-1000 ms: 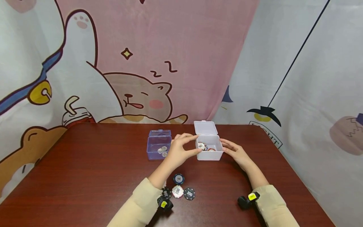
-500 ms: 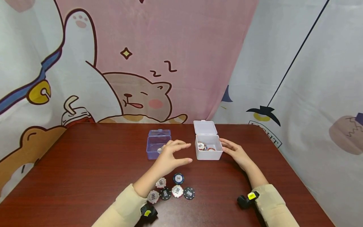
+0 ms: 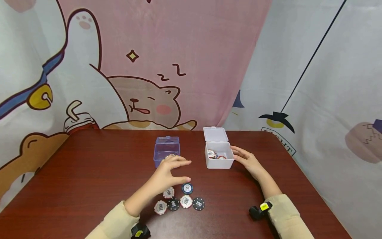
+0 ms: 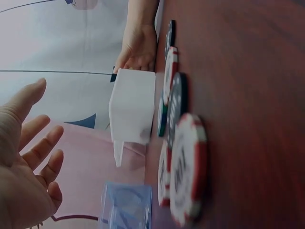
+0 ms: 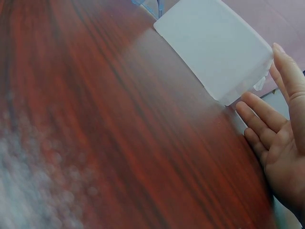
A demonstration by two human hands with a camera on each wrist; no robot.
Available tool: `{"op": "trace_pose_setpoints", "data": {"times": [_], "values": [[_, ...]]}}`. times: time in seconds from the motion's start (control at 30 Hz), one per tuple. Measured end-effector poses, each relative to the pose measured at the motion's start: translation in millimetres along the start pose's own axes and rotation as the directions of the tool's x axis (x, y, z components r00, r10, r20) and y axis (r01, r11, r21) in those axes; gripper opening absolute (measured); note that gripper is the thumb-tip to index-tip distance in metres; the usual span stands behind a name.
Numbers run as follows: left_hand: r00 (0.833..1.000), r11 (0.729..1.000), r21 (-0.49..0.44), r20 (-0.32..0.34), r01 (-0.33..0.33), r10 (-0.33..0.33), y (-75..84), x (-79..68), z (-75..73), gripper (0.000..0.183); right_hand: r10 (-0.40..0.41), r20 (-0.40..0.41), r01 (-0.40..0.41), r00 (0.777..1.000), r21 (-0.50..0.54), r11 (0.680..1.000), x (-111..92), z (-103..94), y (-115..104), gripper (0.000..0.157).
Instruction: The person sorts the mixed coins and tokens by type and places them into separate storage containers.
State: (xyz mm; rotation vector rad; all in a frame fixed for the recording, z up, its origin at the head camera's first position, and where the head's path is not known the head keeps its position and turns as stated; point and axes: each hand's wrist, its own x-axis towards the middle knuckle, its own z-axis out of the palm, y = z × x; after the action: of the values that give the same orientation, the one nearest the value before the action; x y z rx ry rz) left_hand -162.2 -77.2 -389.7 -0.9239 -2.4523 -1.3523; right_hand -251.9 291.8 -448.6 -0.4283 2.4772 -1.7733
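Note:
Spread fingers and thumb of my left hand (image 3: 165, 174) hover over poker chips on the table, with nothing between them. Nearest its thumb is a blue 50 chip (image 3: 187, 188). Close by lie a white 100 chip (image 3: 186, 201), a black 100 chip (image 3: 198, 203) and several more, white and black. Fairly straight fingers of my right hand (image 3: 250, 163) rest at the right side of a white plastic box (image 3: 220, 164). That box has its lid up and a few chips inside. In the left wrist view, a red-edged white chip (image 4: 183, 169) is closest to the camera.
A clear blue box (image 3: 157, 156) with a raised lid stands left of the white one, partly covered by my left hand. Both boxes stand toward the back of the dark red wooden table (image 3: 89, 179). A printed cloth (image 3: 209, 66) hangs behind it.
My left hand has drawn back from the white box, toward me and left, to above the chips. White chips that its wrist covered now show. The right hand keeps its place.

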Motion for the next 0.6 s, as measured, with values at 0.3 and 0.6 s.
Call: {"op": "trace_pose_setpoints", "data": {"times": [0.3, 0.6], "values": [[0.999, 1.000, 0.005, 0.033, 0.006, -0.006, -11.8, -19.5, -17.3, 0.051, -0.004, 0.001, 0.004, 1.000, -0.003, 1.000, -1.0, 1.7, -7.5, 0.049], [0.990, 0.996, 0.080, 0.135, -0.044, 0.033, -25.4, -32.7, -34.5, 0.051, -0.004, -0.009, 0.004, 1.000, -0.022, 1.000, 1.0, 0.6, 1.5, 0.050]]}}
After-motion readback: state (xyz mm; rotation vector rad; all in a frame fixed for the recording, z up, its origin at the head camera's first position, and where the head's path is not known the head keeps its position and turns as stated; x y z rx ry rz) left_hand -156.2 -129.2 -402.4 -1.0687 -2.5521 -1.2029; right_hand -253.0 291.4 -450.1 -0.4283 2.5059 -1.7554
